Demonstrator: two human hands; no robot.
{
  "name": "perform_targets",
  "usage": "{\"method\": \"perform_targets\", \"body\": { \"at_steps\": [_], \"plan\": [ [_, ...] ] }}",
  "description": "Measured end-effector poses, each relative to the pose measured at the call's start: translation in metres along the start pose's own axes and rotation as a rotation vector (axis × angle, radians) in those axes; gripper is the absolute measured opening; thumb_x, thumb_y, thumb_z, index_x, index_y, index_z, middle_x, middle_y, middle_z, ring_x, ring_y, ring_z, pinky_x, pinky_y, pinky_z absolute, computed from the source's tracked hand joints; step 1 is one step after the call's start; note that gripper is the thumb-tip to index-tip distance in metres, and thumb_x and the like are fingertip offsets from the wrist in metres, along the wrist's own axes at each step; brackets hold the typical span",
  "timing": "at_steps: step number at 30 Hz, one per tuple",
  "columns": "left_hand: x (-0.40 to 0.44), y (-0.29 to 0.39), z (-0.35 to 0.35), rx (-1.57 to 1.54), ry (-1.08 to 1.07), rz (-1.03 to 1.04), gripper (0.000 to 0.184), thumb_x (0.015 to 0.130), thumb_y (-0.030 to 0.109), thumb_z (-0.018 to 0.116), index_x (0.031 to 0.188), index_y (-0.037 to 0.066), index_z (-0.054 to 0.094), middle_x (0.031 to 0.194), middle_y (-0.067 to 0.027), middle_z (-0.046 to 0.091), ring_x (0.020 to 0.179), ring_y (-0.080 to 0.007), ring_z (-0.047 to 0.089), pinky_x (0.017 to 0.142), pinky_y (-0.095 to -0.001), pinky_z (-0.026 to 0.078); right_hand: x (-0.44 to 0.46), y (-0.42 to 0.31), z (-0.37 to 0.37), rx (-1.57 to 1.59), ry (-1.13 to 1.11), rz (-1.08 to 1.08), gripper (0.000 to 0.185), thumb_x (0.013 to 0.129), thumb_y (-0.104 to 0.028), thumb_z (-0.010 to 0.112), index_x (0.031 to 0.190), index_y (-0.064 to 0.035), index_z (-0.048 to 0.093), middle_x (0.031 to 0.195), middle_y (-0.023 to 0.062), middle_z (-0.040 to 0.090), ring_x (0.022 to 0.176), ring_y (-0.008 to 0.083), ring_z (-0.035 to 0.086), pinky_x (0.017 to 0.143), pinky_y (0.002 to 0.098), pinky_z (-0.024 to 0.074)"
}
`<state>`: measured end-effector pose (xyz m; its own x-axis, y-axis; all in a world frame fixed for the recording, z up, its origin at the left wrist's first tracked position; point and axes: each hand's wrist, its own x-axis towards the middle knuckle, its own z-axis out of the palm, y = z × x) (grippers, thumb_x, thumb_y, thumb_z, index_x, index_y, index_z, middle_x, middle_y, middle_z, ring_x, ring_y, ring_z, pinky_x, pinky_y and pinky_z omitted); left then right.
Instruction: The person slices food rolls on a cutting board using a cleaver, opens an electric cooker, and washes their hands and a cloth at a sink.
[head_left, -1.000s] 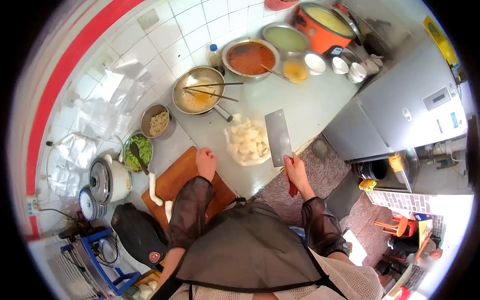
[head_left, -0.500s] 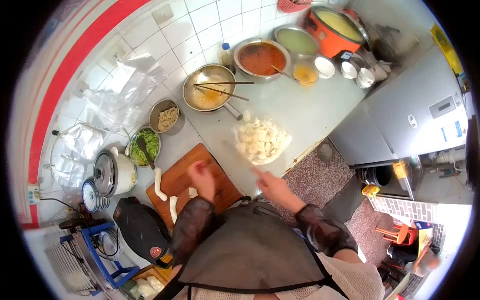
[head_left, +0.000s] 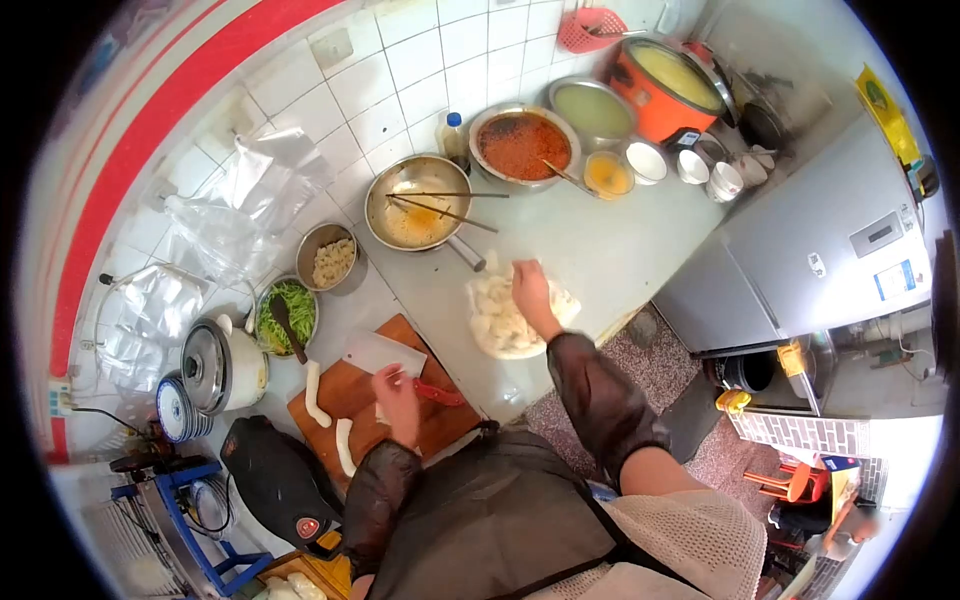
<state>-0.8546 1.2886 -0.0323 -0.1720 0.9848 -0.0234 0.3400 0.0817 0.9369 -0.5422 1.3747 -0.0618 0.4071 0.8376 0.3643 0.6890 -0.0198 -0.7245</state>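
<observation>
A clear plastic bag of white chunks (head_left: 492,318) lies on the counter. My right hand (head_left: 535,298) reaches over it, fingers closed at its upper edge; they seem to grip the plastic. My left hand (head_left: 398,402) hovers above the wooden cutting board (head_left: 372,448), fingers loosely curled and apart, with nothing visible in them. A cleaver (head_left: 372,353) with a red handle lies on the board, partly behind that hand. Two long white strips, one a curved white strip (head_left: 316,398) and one a shorter white strip (head_left: 344,446), rest at the board's left side. A small white piece is mostly hidden by my left hand.
Behind the board stand a bowl of green shreds (head_left: 300,312) with a dark spatula and a metal pot (head_left: 352,274) of pale pieces. Further back are a frying pan (head_left: 378,212) with chopsticks, a bowl of red sauce (head_left: 510,145) and an orange cooker (head_left: 640,95). A fridge (head_left: 790,270) stands right.
My right hand has moved up and left onto the plastic bag. The cleaver now shows on the board, where it was not visible before. My left hand stays over the board.
</observation>
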Motion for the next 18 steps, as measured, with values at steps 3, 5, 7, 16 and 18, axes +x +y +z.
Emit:
{"method": "perform_targets", "body": {
  "at_steps": [3,5,7,16,18],
  "plan": [
    [0.024,0.021,0.072,-0.026,-0.216,-0.081,0.037,0.088,0.017,0.067,0.114,-0.003,0.051,0.112,-0.0133,0.051,0.103,-0.0231,0.054,0.084,-0.0349,0.048,0.04,0.026,0.038,-0.173,-0.212,-0.027,0.03,0.08,-0.01,0.061,0.11,-0.0037,0.06,0.105,0.0214,0.055,0.094,0.0403,0.056,0.082,0.0475,0.0474],
    [0.04,0.026,0.12,0.148,-0.229,0.04,0.045,0.087,0.024,0.068,0.116,-0.005,0.049,0.113,-0.0163,0.051,0.097,-0.0279,0.056,0.086,-0.036,0.047,0.051,0.019,0.056,-0.325,-0.394,-0.001,0.041,0.073,-0.013,0.068,0.113,-0.0119,0.059,0.113,0.021,0.05,0.097,0.0403,0.055,0.083,0.0494,0.0486],
    [0.055,-0.002,0.159,0.247,-0.194,0.122,0.042,0.087,0.025,0.068,0.111,-0.005,0.052,0.108,-0.0167,0.053,0.093,-0.03,0.056,0.086,-0.0365,0.046,0.052,0.038,0.079,-0.32,-0.448,-0.017,0.046,0.072,-0.013,0.069,0.117,-0.0119,0.057,0.113,0.0223,0.049,0.098,0.0419,0.055,0.084,0.0489,0.0485],
    [0.062,0.014,0.165,-0.437,-0.267,-0.344,0.014,0.083,-0.003,0.047,0.089,0.0,0.059,0.079,-0.0044,0.057,0.071,-0.0196,0.056,0.065,-0.0316,0.046,0.018,-0.005,-0.02,0.13,-0.153,-0.016,0.029,0.075,-0.014,0.066,0.102,-0.0099,0.06,0.11,0.017,0.05,0.09,0.0403,0.058,0.079,0.0457,0.0496],
    [0.063,0.023,0.158,-0.72,-0.311,-0.455,0.019,0.082,-0.005,0.044,0.094,0.0,0.058,0.075,-0.0047,0.055,0.069,-0.0173,0.054,0.061,-0.0303,0.043,0.002,-0.022,-0.035,0.104,-0.394,0.057,0.03,0.075,-0.016,0.069,0.104,-0.0113,0.061,0.108,0.016,0.052,0.095,0.0373,0.058,0.08,0.045,0.0493]
  ]
}}
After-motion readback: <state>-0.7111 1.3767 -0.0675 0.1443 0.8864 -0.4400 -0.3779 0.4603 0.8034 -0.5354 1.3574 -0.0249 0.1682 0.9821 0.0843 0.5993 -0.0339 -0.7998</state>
